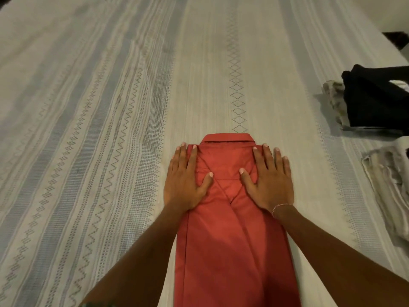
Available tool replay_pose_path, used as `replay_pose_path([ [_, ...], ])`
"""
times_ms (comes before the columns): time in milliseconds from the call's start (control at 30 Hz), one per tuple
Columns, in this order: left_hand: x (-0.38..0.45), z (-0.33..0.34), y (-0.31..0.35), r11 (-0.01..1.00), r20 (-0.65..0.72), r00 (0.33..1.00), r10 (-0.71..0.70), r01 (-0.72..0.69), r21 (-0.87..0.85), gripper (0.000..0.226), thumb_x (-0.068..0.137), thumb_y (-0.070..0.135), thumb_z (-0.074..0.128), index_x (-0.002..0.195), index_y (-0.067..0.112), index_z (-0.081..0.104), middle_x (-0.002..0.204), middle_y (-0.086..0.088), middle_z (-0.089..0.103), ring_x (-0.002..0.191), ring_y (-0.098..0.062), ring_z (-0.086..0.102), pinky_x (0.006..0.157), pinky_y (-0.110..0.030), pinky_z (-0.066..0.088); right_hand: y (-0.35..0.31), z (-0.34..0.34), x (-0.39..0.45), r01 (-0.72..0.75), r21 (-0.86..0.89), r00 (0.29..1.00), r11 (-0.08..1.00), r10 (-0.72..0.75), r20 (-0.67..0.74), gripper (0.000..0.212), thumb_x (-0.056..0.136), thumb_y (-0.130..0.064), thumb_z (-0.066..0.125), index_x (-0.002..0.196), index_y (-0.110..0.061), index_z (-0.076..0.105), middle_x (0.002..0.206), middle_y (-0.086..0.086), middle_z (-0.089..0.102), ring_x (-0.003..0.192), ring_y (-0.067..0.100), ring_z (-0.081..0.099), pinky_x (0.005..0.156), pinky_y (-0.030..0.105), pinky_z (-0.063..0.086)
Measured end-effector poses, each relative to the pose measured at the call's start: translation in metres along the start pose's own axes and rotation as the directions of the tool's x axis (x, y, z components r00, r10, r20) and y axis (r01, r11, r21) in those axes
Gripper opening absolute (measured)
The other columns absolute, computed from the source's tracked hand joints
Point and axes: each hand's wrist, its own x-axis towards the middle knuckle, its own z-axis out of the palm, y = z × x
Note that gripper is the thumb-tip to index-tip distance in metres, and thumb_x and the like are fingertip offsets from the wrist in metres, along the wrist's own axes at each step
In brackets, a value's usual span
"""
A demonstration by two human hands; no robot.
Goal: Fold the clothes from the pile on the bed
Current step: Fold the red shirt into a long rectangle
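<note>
Head view showed the bed (110,85), spread with a pale patterned cover, taking up nearly the whole frame. A red shirt (230,240) lay lengthwise at the near edge, sides already turned in to a narrow strip, collar pointing toward the far edge. By the right edge sat dark folded clothes (376,100) and, nearer, a pale folded cloth (389,191). The left hand (186,180) and right hand (270,180) lay flat, fingers straight, pressing the shirt just below the collar. The fabric looked light, soft and prone to slipping open, so taking hold at the hem corners seemed wisest. No containers were visible.
</note>
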Motion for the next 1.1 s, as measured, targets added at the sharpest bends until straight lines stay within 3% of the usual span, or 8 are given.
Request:
replay_pose_path([
  [267, 0.003, -0.006, 0.002, 0.998, 0.069, 0.998, 0.003, -0.007, 0.063, 0.097, 0.091, 0.078, 0.020, 0.161, 0.015, -0.003, 0.168, -0.010, -0.002, 0.156, -0.023, -0.003, 0.126, -0.041, 0.005, 0.002, -0.001, -0.002, 0.014, 0.025, 0.999, 1.000, -0.015, 0.035, 0.082, 0.095, -0.075, 0.013, 0.161, -0.028, 0.012, 0.169, 0.003, 0.012, 0.155, 0.030, 0.008, 0.125, 0.050, 0.005],
  [400, 0.008, -0.024, 0.006, 0.999, 0.235, 0.972, -0.028, 0.021, 0.031, 0.105, 0.086, 0.083, 0.014, 0.160, 0.012, -0.010, 0.167, -0.015, -0.011, 0.155, -0.028, -0.010, 0.126, -0.046, -0.001, 0.002, -0.017, 0.001, 0.001, 0.061, 0.980, 0.998, -0.014, 0.199, 0.091, 0.087, -0.083, 0.000, 0.161, -0.031, -0.002, 0.170, 0.000, -0.006, 0.155, 0.028, -0.010, 0.123, 0.057, -0.006],
  [467, 0.000, -0.036, 0.019, 0.997, 0.234, 0.969, -0.076, 0.080, -0.008, 0.094, 0.094, 0.075, 0.019, 0.159, 0.015, -0.014, 0.166, -0.014, -0.016, 0.154, -0.032, -0.012, 0.126, -0.048, 0.001, -0.004, -0.027, -0.006, -0.031, 0.124, 0.969, 0.992, -0.001, 0.247, 0.088, 0.088, -0.083, 0.002, 0.160, -0.034, -0.007, 0.168, 0.000, -0.014, 0.154, 0.029, -0.016, 0.118, 0.064, -0.016],
  [567, -0.054, -0.047, 0.049, 0.999, 0.060, 0.998, -0.033, 0.034, -0.029, 0.069, 0.106, 0.052, 0.016, 0.161, 0.014, -0.003, 0.168, -0.010, -0.006, 0.155, -0.027, -0.003, 0.125, -0.043, 0.005, -0.029, -0.041, -0.069, 0.173, 0.085, 0.983, 0.981, -0.178, 0.055, 0.070, 0.102, -0.062, 0.017, 0.162, -0.028, 0.006, 0.169, 0.003, -0.004, 0.155, 0.033, -0.007, 0.118, 0.067, -0.008],
  [667, -0.127, -0.036, 0.058, 0.980, 0.066, 0.983, 0.173, -0.178, 0.090, 0.061, 0.105, 0.039, 0.016, 0.160, 0.013, 0.015, 0.168, -0.009, 0.011, 0.155, -0.025, 0.012, 0.125, -0.046, 0.014, -0.052, -0.032, -0.158, 0.382, 0.072, 0.924, 0.921, -0.383, -0.003, 0.058, 0.105, -0.041, 0.024, 0.159, -0.020, 0.026, 0.168, 0.004, 0.015, 0.156, 0.028, 0.006, 0.122, 0.060, 0.011],
  [733, -0.172, -0.027, 0.056, 0.961, 0.119, 0.968, 0.220, -0.236, 0.142, 0.059, 0.105, 0.037, 0.019, 0.160, 0.017, 0.018, 0.168, -0.008, 0.013, 0.155, -0.025, 0.014, 0.125, -0.047, 0.014, -0.054, -0.022, -0.205, 0.371, 0.053, 0.924, 0.927, -0.374, 0.073, 0.059, 0.105, -0.039, 0.024, 0.160, -0.017, 0.025, 0.168, 0.005, 0.017, 0.156, 0.026, 0.006, 0.122, 0.057, 0.014],
  [867, -0.245, -0.024, 0.065, 0.971, 0.143, 0.974, 0.175, -0.194, 0.136, 0.058, 0.106, 0.039, 0.023, 0.161, 0.022, 0.016, 0.169, -0.008, 0.005, 0.156, -0.023, 0.003, 0.126, -0.045, 0.006, -0.042, -0.016, -0.265, 0.319, 0.060, 0.937, 0.946, -0.324, 0.128, 0.062, 0.105, -0.044, 0.024, 0.162, -0.021, 0.015, 0.169, 0.006, 0.011, 0.156, 0.024, 0.003, 0.123, 0.055, 0.014],
  [1100, -0.351, -0.032, 0.089, 0.979, 0.209, 0.968, 0.141, -0.167, 0.116, 0.059, 0.107, 0.040, 0.021, 0.161, 0.018, 0.012, 0.169, -0.010, 0.002, 0.156, -0.023, -0.002, 0.125, -0.049, 0.014, -0.020, -0.030, -0.362, 0.350, 0.064, 0.914, 0.935, -0.355, 0.198, 0.069, 0.103, -0.056, 0.027, 0.162, -0.025, 0.010, 0.169, 0.010, 0.004, 0.156, 0.028, -0.005, 0.123, 0.058, 0.012],
])
